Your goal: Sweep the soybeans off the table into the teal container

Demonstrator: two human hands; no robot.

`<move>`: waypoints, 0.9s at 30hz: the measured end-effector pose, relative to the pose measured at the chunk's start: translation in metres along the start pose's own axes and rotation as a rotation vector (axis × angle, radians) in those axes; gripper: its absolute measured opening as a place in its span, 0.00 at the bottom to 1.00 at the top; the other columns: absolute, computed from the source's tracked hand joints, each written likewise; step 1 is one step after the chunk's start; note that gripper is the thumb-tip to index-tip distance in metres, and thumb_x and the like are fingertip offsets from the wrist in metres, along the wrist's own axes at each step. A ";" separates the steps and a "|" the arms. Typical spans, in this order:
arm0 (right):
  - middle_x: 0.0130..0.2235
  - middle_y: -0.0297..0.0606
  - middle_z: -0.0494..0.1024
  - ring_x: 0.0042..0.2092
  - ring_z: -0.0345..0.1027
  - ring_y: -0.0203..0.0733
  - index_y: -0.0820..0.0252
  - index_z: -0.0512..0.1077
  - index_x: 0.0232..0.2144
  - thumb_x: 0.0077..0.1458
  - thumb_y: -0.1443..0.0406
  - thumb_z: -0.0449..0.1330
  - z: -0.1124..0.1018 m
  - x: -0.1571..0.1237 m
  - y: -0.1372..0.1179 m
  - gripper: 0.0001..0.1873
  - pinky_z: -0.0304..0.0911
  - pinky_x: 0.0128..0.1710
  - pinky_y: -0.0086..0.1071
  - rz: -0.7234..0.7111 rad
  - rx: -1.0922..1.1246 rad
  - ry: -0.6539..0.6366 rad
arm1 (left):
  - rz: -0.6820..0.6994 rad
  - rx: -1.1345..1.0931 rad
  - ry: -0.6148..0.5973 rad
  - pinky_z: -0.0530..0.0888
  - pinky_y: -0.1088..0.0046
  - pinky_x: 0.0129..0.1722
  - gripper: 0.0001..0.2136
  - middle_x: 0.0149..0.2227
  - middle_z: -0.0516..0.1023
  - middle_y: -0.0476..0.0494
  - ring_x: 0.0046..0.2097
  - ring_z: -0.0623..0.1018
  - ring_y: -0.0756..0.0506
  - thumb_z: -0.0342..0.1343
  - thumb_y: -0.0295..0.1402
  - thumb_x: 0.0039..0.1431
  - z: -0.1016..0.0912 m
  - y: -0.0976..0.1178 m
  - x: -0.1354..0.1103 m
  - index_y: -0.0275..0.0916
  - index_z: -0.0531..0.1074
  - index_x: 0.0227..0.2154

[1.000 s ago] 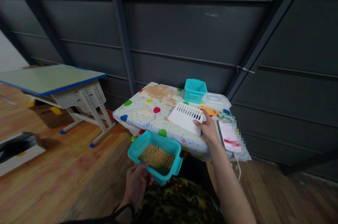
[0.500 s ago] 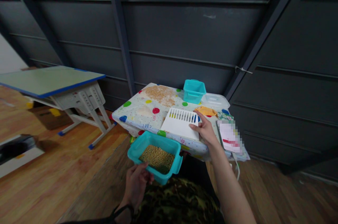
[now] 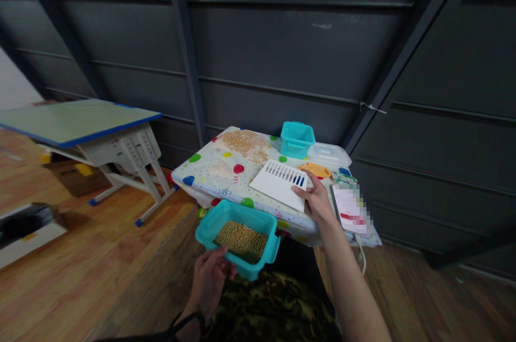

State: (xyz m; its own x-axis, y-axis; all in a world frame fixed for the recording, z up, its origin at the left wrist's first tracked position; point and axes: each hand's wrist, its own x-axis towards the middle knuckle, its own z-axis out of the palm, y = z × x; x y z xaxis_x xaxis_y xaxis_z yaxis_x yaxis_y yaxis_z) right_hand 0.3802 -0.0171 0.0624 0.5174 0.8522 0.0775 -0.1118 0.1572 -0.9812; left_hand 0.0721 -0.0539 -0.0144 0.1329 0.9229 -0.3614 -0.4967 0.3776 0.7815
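I log right hand (image 3: pixel 318 202) pinching white slotted plastic scoop (image 3: pixel 278 187), slightly nearer than a second ago; left hand (image 3: pixel 210 277) pinching teal rectangular plastic tub (image 3: pixel 210 225); loose tan beans (image 3: pixel 241 142) unmoved, apparently no gain.

Counter (image 3: pixel 209 174) before me, under white balloon-print cloth (image 3: pixel 220 190). On it I note: loose tan beans (image 3: pixel 238 143) spread at far left; teal tub (image 3: pixel 296 149) upright, rear; translucent lid (image 3: pixel 329 155) just beside it; orange cloth (image 3: pixel 315 171) nearer me; dark-edged flat object (image 3: pixel 347 208), right, partly blurred.
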 end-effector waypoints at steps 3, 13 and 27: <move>0.38 0.39 0.85 0.35 0.77 0.48 0.57 0.68 0.65 0.33 0.56 0.79 0.003 0.004 0.001 0.56 0.71 0.30 0.35 -0.006 0.003 0.077 | 0.004 0.004 0.007 0.67 0.71 0.17 0.19 0.14 0.75 0.47 0.17 0.74 0.45 0.79 0.43 0.37 0.002 0.002 -0.002 0.39 0.74 0.15; 0.35 0.36 0.82 0.35 0.75 0.47 0.55 0.69 0.63 0.36 0.53 0.77 0.018 0.017 0.006 0.51 0.70 0.32 0.35 -0.123 -0.143 0.047 | 0.007 0.007 -0.007 0.66 0.71 0.18 0.18 0.16 0.76 0.46 0.18 0.74 0.46 0.78 0.43 0.38 0.000 0.002 0.000 0.38 0.75 0.17; 0.32 0.33 0.80 0.32 0.73 0.46 0.56 0.69 0.63 0.35 0.54 0.77 0.021 0.014 0.001 0.51 0.67 0.28 0.33 -0.028 -0.141 -0.002 | 0.016 0.003 -0.006 0.66 0.71 0.18 0.18 0.15 0.75 0.48 0.18 0.73 0.46 0.77 0.43 0.39 -0.004 0.000 0.003 0.39 0.75 0.16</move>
State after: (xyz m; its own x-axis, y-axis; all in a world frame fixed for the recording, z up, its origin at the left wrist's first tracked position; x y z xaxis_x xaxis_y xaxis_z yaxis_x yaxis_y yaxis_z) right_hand 0.3692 0.0057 0.0661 0.5173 0.8494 0.1049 0.0227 0.1090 -0.9938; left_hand 0.0691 -0.0517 -0.0168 0.1304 0.9292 -0.3457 -0.4964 0.3630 0.7885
